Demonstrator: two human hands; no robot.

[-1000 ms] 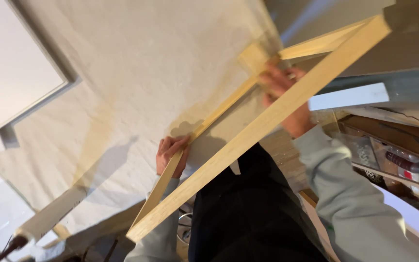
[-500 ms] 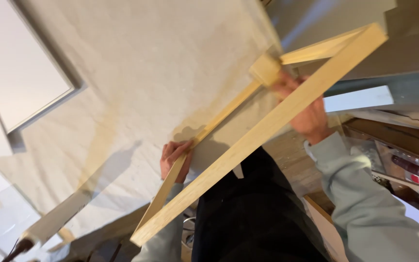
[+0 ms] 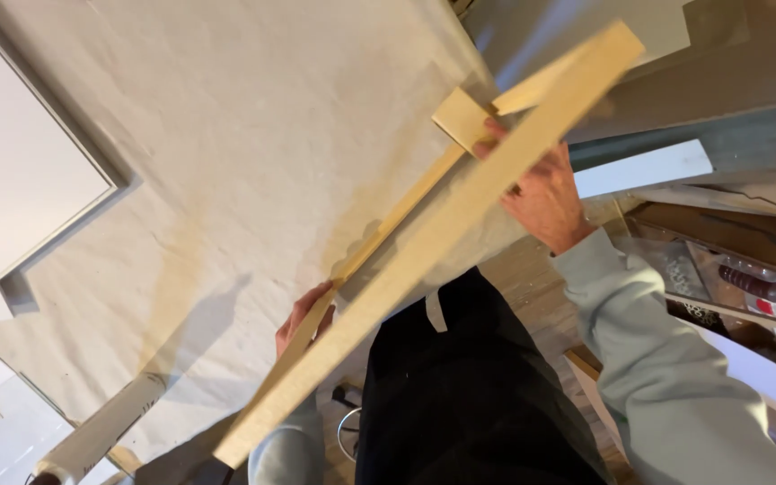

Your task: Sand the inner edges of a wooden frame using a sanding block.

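Note:
I hold a light wooden frame [image 3: 424, 238] made of long bars, tilted up over a cloth-covered table [image 3: 253, 162]. My left hand [image 3: 303, 314] grips the thinner far bar near its lower end, partly hidden behind the wide near bar. My right hand [image 3: 541, 193] grips the upper part of the frame, close to a small square wooden block [image 3: 462, 119] at the crossing of the bars. The wide bar runs from bottom left to top right across both hands.
A white canvas panel [image 3: 20, 171] lies on the cloth at the left. A roll of material [image 3: 101, 431] lies at the bottom left. A white board [image 3: 644, 169] and shelves with bottles [image 3: 747, 283] stand at the right. My dark trousers [image 3: 460, 395] fill the bottom centre.
The frame has turned so its two long bars now nearly overlap. My left hand slid lower behind the wide bar, and my right hand shifted along the upper end.

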